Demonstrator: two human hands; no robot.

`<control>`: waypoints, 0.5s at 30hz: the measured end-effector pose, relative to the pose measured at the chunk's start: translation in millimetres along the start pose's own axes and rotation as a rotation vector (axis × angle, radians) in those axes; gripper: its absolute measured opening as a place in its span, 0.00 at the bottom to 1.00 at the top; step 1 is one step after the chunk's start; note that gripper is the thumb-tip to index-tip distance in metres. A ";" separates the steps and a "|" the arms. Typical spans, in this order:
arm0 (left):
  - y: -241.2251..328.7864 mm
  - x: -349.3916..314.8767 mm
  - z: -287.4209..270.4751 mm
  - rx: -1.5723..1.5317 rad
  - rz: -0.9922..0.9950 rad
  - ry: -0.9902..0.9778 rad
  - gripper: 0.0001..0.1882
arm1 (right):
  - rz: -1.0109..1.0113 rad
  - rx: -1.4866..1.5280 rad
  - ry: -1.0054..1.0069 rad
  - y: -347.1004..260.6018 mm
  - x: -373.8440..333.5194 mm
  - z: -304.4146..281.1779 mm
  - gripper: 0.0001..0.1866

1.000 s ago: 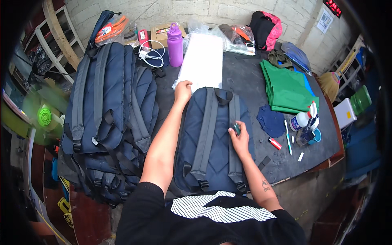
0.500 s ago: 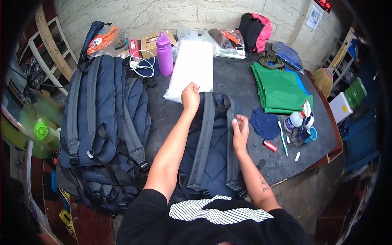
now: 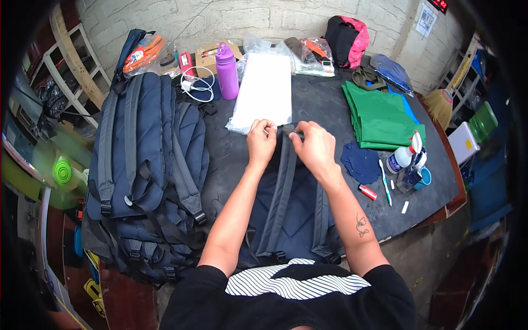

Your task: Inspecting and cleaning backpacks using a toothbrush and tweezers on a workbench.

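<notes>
A navy backpack with grey padded shoulder straps lies in front of me, its top end pointing away. My left hand pinches the backpack's top edge beside the strap. Close by on the right, my right hand is closed at the upper end of the left shoulder strap. A small dark greenish bit shows at its fingertips; I cannot make out what it is. Just beyond both hands lies a white flat stack in clear plastic.
Several navy backpacks are piled at left. Behind them stand a purple bottle and a white cable. Rightward lie folded green sheeting, a navy cloth piece, a spray bottle, a toothbrush and a red lighter.
My right hand has moved up and left from the right strap to the backpack's top, beside my left hand. My left hand has come slightly nearer to me.
</notes>
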State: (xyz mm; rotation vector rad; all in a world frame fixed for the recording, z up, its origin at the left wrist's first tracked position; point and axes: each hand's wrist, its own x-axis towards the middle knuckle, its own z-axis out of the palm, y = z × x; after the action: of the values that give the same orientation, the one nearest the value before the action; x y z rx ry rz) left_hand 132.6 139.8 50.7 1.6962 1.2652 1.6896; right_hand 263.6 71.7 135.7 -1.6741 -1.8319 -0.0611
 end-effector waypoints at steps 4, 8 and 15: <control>10.2 -3.4 6.7 0.024 0.043 0.071 0.02 | -0.084 -0.111 0.051 -4.3 -2.7 10.2 0.09; 17.0 -7.4 9.3 0.112 0.099 0.096 0.02 | -0.135 -0.144 0.099 -6.0 -3.1 16.7 0.09; 31.8 -11.9 11.1 0.211 0.164 0.105 0.03 | -0.141 -0.166 0.133 -3.0 -3.5 23.4 0.09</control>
State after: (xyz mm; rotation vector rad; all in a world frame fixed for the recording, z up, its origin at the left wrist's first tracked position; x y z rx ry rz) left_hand 154.3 117.7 68.4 1.9004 1.4307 1.8137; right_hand 250.9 78.5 116.7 -1.6068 -1.8833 -0.3845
